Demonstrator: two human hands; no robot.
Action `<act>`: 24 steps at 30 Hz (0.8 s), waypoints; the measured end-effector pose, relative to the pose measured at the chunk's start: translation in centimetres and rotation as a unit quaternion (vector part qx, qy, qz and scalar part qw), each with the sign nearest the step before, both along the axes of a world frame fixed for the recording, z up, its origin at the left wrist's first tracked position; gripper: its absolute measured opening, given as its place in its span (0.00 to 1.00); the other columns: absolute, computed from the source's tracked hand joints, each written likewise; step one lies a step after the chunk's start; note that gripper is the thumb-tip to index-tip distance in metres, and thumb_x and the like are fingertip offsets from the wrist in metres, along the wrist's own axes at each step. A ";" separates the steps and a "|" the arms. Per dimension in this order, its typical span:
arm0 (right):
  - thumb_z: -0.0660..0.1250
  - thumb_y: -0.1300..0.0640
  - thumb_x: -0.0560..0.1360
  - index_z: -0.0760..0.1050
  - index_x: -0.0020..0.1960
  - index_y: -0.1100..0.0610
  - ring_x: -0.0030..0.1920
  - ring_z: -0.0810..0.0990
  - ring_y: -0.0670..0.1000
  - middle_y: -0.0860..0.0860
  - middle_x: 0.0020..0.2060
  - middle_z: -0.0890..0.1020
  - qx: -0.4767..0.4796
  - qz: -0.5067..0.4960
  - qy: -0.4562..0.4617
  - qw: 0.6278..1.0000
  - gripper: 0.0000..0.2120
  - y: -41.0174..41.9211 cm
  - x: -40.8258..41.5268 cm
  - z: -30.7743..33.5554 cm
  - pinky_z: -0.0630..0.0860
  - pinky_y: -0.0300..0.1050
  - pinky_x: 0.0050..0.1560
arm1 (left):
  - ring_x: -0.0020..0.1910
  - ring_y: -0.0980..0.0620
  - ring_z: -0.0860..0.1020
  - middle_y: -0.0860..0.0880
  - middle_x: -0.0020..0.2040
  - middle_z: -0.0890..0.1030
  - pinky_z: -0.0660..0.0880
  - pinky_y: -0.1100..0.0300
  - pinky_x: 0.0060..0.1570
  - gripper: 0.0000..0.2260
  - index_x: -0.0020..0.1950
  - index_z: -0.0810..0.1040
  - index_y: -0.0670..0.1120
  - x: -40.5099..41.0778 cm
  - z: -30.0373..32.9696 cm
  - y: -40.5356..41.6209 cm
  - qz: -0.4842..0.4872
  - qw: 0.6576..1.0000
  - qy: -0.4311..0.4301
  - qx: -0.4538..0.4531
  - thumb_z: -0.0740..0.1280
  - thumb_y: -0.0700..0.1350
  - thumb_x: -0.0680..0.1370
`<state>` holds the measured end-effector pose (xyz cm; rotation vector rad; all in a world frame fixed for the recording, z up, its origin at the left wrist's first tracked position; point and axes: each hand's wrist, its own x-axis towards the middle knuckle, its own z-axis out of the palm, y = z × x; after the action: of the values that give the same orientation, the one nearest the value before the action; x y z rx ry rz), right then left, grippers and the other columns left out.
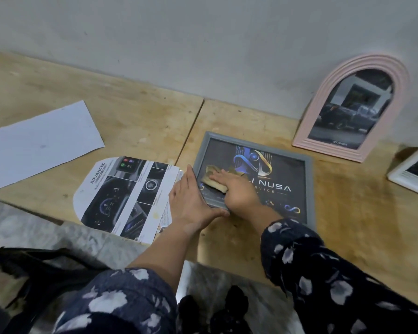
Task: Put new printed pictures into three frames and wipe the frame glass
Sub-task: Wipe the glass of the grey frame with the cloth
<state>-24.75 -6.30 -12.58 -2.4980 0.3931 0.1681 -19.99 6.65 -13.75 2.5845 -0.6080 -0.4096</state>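
Right hand (237, 189): fingers flat, cloth (214, 180) pressed on grey frame (310, 189)
Left hand (191, 201): spread, frame edge braced
Risk: frame may be slid along bench (348, 225) if bracing is eased

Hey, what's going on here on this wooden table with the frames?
A person is wiping the glass of a grey rectangular picture frame that lies flat on the wooden table. The right hand presses a tan cloth flat on the glass, while the left hand steadies the frame's near left corner. A pink arched frame already holding a picture leans against the wall, a white frame sits at the right edge, and an arch-cut printed sheet lies to the left.
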 end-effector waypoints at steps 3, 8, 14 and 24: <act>0.58 0.61 0.70 0.74 0.68 0.50 0.70 0.70 0.49 0.50 0.68 0.74 0.001 0.005 0.019 1.000 0.26 1.3 -1.6 1.0 0.62 0.37 0.66 | 0.76 0.49 0.54 0.49 0.78 0.55 0.53 0.53 0.73 0.64 0.78 0.38 0.46 0.0 0.2 -0.1 -0.001 1.000 0.002 0.001 0.75 0.68 0.57; 0.54 0.70 0.72 0.82 0.56 0.54 0.47 0.83 0.49 0.51 0.49 0.85 0.219 -0.144 0.040 0.964 0.24 -1.2 0.9 3.1 0.79 0.41 0.45 | 0.76 0.48 0.55 0.49 0.78 0.53 0.55 0.50 0.71 0.67 0.78 0.35 0.46 0.0 0.7 0.1 -0.036 0.999 0.012 0.018 0.74 0.70 0.56; 0.55 0.66 0.76 0.75 0.61 0.53 0.44 0.77 0.51 0.55 0.55 0.78 0.131 -0.237 -0.046 0.962 0.19 -4.7 7.0 5.6 0.69 0.40 0.35 | 0.69 0.49 0.69 0.55 0.73 0.67 0.68 0.51 0.64 0.64 0.77 0.32 0.50 2.6 1.4 2.2 -0.073 0.994 0.070 -0.048 0.79 0.59 0.61; 0.56 0.64 0.75 0.67 0.69 0.40 0.54 0.73 0.63 0.53 0.54 0.66 0.004 -0.116 0.013 0.993 0.28 0.6 4.6 0.4 0.71 0.52 0.61 | 0.70 0.53 0.69 0.57 0.74 0.66 0.69 0.57 0.63 0.60 0.75 0.28 0.50 4.3 0.9 3.3 -0.085 0.988 0.093 -0.090 0.78 0.49 0.67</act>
<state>-20.17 -5.74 -12.23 -2.4216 0.6888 0.1082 -15.69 9.90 -12.89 2.3001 -0.7633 -0.6129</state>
